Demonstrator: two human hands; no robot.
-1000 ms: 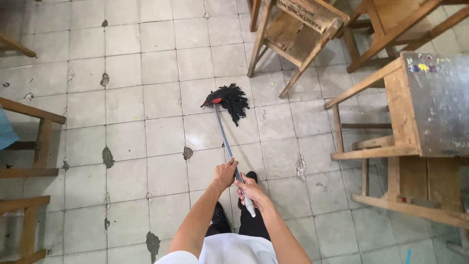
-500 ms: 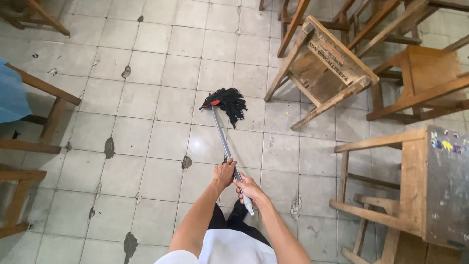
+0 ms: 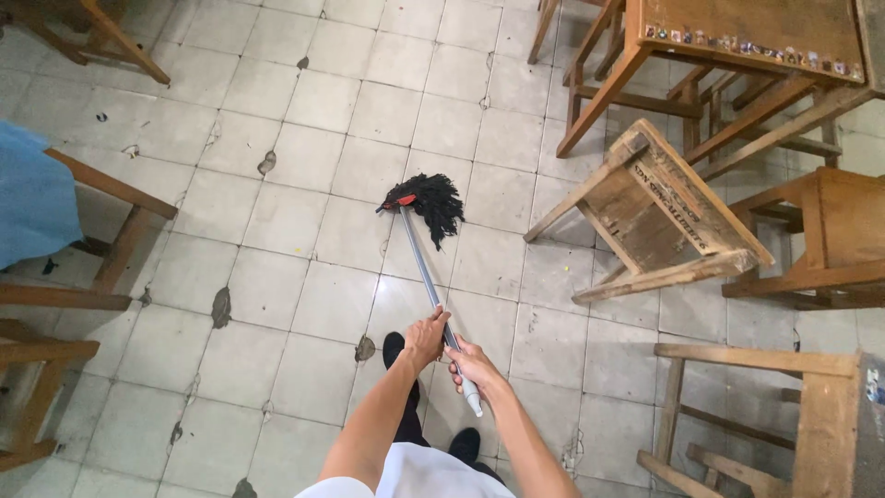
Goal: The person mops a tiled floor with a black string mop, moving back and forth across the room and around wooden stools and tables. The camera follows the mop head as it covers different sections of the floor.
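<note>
Two wooden chairs (image 3: 659, 217) beside mop (image 3: 426, 205)

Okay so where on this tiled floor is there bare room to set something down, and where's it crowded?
The widest bare stretch of grey tiled floor lies left of and beyond the black string mop head, bordered on the left by the wooden furniture with blue cloth. The right side is crowded: a tipped wooden chair and wooden desks. Both hands grip the metal mop handle.
</note>
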